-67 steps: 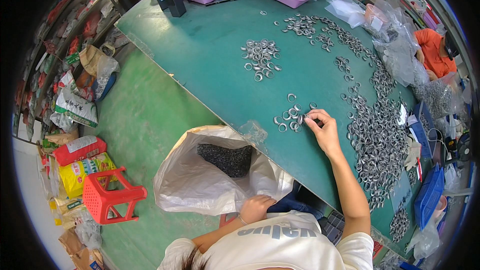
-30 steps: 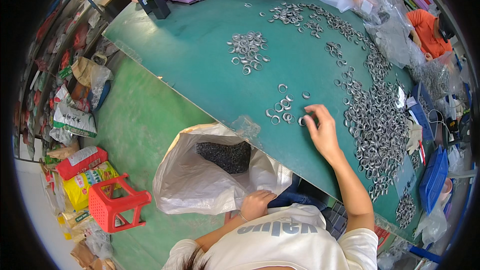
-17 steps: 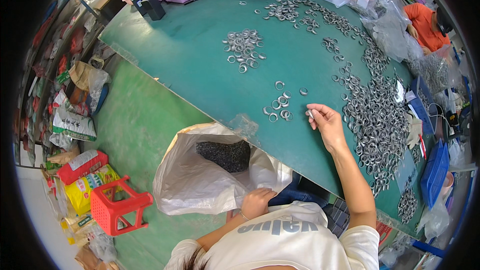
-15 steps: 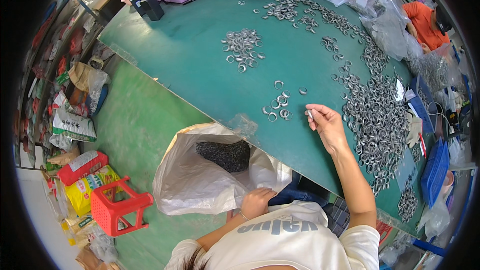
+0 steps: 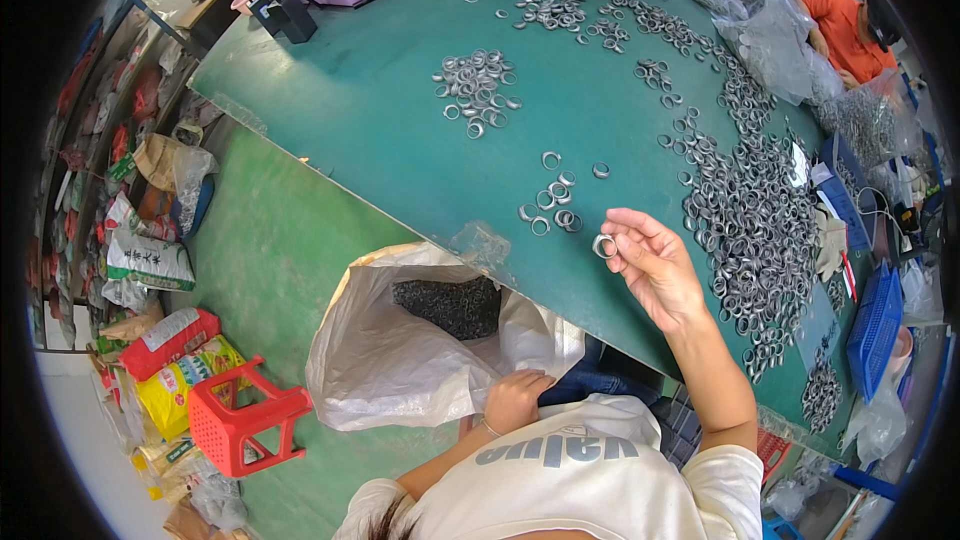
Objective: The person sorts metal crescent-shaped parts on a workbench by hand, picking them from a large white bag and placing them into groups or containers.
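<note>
My right hand (image 5: 660,270) is raised over the green table (image 5: 370,110), its thumb and fingers pinching one grey metal ring (image 5: 604,246). On the tabletop just left of it lies a loose cluster of similar rings (image 5: 546,199), with a single ring (image 5: 600,170) lying apart. My left hand (image 5: 518,400) is closed on the near edge of a white woven sack (image 5: 390,380), which gapes below the table edge. Inside the sack a heap of small dark pieces (image 5: 450,306) shows; their kind is too small to tell.
A large pile of rings (image 5: 750,240) spreads over the table's right side, and a smaller pile (image 5: 474,85) lies farther back. Blue baskets (image 5: 874,320) stand at the right edge. A red stool (image 5: 245,415) is on the floor at left. Another person in orange (image 5: 850,30) sits at far right.
My right hand has lifted a little and turned, so the ring in its fingers now shows its round opening. The left hand keeps its place on the sack. The view has shifted slightly.
</note>
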{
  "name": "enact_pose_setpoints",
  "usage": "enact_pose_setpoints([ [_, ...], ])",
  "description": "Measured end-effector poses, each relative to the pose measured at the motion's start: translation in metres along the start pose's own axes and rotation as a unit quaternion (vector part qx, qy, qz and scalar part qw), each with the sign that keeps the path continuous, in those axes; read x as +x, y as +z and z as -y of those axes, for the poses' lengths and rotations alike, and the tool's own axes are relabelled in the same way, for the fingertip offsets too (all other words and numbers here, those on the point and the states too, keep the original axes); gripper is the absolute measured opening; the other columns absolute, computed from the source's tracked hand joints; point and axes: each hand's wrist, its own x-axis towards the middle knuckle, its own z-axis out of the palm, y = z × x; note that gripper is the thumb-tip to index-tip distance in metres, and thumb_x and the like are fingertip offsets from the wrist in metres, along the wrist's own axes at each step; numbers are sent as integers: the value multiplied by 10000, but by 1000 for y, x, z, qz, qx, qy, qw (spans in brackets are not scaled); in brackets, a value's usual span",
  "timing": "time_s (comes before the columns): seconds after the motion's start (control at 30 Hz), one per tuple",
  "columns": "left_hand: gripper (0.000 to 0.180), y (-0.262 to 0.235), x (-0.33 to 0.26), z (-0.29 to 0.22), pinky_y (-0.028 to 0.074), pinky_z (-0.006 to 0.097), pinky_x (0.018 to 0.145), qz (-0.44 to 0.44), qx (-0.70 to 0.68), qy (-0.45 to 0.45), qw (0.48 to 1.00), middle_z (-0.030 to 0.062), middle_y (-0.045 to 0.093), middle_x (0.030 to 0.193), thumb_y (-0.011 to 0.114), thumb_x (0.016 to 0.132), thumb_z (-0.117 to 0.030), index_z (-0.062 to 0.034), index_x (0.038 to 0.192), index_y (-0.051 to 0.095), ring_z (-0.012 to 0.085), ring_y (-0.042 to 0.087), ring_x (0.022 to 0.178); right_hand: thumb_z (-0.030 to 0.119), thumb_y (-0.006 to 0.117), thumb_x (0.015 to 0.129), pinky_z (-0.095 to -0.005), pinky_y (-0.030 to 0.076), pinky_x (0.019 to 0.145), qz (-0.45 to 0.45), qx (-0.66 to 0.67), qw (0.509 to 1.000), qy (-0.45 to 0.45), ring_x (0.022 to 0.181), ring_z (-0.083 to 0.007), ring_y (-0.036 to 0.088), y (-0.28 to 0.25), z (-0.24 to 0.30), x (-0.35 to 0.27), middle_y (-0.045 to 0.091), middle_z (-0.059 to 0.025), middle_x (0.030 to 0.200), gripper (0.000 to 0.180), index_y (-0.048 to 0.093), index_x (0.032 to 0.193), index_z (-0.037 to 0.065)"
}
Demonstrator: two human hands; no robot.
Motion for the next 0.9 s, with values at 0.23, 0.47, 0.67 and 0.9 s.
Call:
enact_pose_setpoints([
  [0.23,261,0,2,-2,546,382,743,-25,-16,0,1000,159,692,892,594,656,-2,-9,900,686,315,673,839,-40,634,844,-229,465,698,-111,-307,926,-189,751,-103,560,-31,-3,45,632,-49,958,216,660,1057,-14],
  [0.47,298,-2,3,-4,541,371,818,-6,0,-7,1000,149,693,916,597,652,-42,-29,937,681,288,673,901,-55,669,791,-383,487,718,-85,-645,707,-279,798,-318,600,-49,-13,100,584,-165,921,157,648,946,-51],
  [0.67,271,-1,3,-3,551,377,737,-29,-4,-8,1000,144,696,893,613,636,-16,-20,897,687,307,678,833,-22,696,790,-312,483,702,-20,-540,821,-184,808,-192,597,-13,-18,69,600,-102,937,131,659,916,-27],
  [0.9,278,1,3,0,553,376,756,-16,-6,5,1000,142,697,896,607,631,-6,-17,898,685,306,679,850,4,696,790,-346,492,813,185,-501,833,-145,913,-253,598,61,-49,18,592,-115,1030,191,643,974,1],
])
